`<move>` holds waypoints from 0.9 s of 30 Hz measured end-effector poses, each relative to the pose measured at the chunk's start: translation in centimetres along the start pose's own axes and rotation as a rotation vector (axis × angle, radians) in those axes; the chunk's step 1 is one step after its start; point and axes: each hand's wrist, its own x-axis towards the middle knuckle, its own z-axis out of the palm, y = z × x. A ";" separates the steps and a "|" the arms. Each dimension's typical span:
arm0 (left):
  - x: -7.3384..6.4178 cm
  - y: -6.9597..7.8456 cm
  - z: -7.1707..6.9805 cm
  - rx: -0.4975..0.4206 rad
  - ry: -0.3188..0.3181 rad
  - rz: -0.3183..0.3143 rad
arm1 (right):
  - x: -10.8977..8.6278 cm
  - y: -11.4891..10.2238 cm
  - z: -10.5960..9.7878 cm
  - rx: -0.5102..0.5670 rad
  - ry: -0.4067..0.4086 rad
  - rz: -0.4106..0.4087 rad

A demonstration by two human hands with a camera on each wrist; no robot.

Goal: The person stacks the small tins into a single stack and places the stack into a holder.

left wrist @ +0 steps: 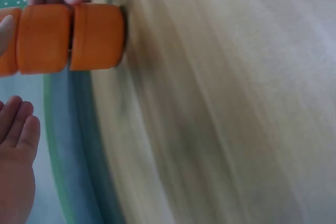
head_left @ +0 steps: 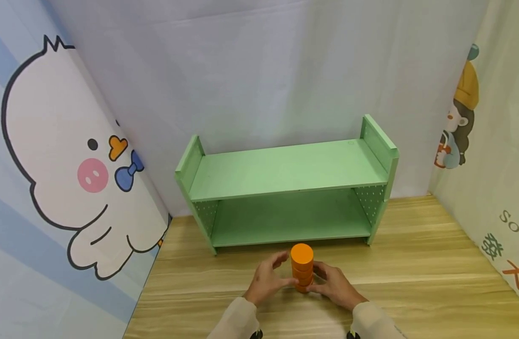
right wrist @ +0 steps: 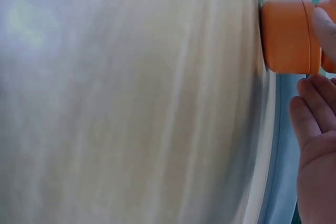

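Observing an orange stack [head_left: 302,267] of round pieces, upright on the wood-grain table [head_left: 411,278], lower centre of the head view. Counted at least three pieces in the left wrist view, side by side across the upper left, with a thin gap at one joint. Logged the left hand [head_left: 265,281] just left of the stack: released, fingers relaxed and clear of the orange, thumb very near; cannot tell contact of thumb. Logged the right hand [head_left: 337,286] just right of it: thumb against the lower stack, fingers toward its far side; cannot tell whether grasping or merely touching. Noted pale sleeves [head_left: 238,319] at the lower edge. Noted a green two-tier shelf [head_left: 284,169] mid-frame, just behind the stack, with a grey-white curtain [head_left: 263,70] behind. Recorded a cartoon bird [head_left: 51,165] at far left, cartoon figure [head_left: 458,122] at upper right.
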 end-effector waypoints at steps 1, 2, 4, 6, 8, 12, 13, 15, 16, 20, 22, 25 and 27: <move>0.0 -0.2 0.1 -0.004 -0.008 -0.006 | 0.0 0.0 -0.1 0.003 -0.004 -0.005; 0.0 -0.3 0.2 -0.009 -0.015 -0.014 | 0.1 0.0 -0.1 0.003 -0.007 -0.006; 0.0 -0.6 0.5 -0.020 -0.027 -0.024 | 0.2 -0.1 -0.2 0.004 -0.012 -0.008; 0.0 -0.9 0.8 -0.029 -0.032 -0.021 | 0.3 -0.2 -0.2 0.003 -0.018 -0.008; 0.0 -1.2 1.1 -0.041 -0.041 -0.012 | 0.3 -0.3 -0.3 0.002 -0.026 -0.003; 0.0 -1.7 1.6 -0.039 -0.054 0.003 | 0.3 -0.2 -0.4 -0.006 -0.034 -0.007; 0.1 -1.7 1.7 -0.038 -0.058 0.001 | 0.3 -0.1 -0.5 -0.006 -0.034 -0.011; 0.1 -1.9 1.8 -0.029 -0.058 0.000 | 0.3 -0.1 -0.5 -0.017 -0.030 -0.026; 0.1 -1.9 1.9 -0.028 -0.057 0.002 | 0.3 -0.1 -0.5 -0.017 -0.028 -0.031; 0.1 -2.1 2.2 -0.032 -0.062 -0.004 | 0.4 -0.1 -0.5 -0.018 -0.029 -0.032; 0.1 -2.1 2.4 -0.033 -0.061 -0.003 | 0.4 -0.1 -0.5 -0.005 -0.033 -0.020; 0.1 -2.1 2.6 -0.027 -0.052 -0.001 | 0.4 -0.2 -0.5 0.009 -0.043 -0.014; 0.0 -2.1 2.7 -0.027 -0.049 -0.007 | 0.4 -0.2 -0.5 0.017 -0.050 -0.015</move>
